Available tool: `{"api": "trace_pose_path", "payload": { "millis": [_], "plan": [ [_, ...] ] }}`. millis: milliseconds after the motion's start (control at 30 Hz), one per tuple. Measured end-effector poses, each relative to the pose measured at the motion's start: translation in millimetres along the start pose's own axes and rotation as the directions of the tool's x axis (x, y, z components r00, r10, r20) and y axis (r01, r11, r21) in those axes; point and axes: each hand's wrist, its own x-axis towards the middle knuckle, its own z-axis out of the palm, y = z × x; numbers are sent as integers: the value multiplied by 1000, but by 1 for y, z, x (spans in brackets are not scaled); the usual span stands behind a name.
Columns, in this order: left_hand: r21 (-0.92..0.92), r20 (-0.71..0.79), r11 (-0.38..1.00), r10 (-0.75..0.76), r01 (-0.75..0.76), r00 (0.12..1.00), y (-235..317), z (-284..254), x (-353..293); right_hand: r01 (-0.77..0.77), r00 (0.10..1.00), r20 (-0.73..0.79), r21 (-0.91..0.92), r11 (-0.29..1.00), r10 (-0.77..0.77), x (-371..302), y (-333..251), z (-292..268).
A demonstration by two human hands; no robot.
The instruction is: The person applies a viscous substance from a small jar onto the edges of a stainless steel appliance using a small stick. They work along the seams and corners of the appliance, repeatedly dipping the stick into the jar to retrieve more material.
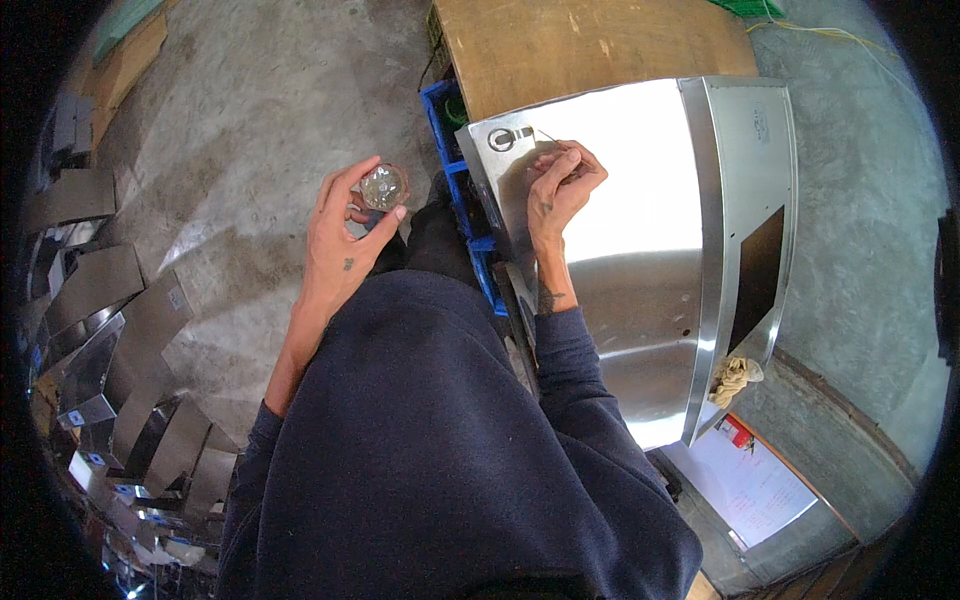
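Note:
In my left hand (345, 205) is a small round clear container (383, 188), gripped by its sides between thumb and fingers, out over the floor. What is inside it I cannot make out. My right hand (565, 182) is pinched around a thin stick-like tool (547, 136), whose tip reaches out past the fingers toward the far left. Under that hand lies a shiny stainless steel sheet-metal housing (630, 200). Just left of the tool's tip, a ring-shaped cutout with a small slot (501, 139) shows near the housing's corner.
The housing rests by a wooden board (600, 40), with blue crates (459, 185) along its left side. Bent metal parts (110, 350) are piled at the far left. A cloth glove (736, 378) and a paper sheet (745, 485) are at the lower right.

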Motion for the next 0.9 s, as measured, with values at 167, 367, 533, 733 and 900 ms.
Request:
{"api": "trace_pose_path", "payload": {
  "millis": [167,367,533,733,900],
  "plan": [
    [-6,-1,1000,-10,10,1000,-1,0,-1,108,994,24,-83,991,-106,1,9,1],
    [-6,4,1000,-14,14,1000,-1,-1,-1,126,992,31,-101,987,-124,1,9,2],
    [-6,0,1000,-9,9,1000,-1,-1,-1,117,992,55,-139,983,-110,1,9,0],
    [-11,-10,1000,0,0,1000,-4,0,-2,94,995,52,-139,986,-88,1,8,0],
    [-7,-9,1000,5,-6,1000,-4,-1,-2,102,994,45,-151,983,-96,0,7,0]
  ]
}}
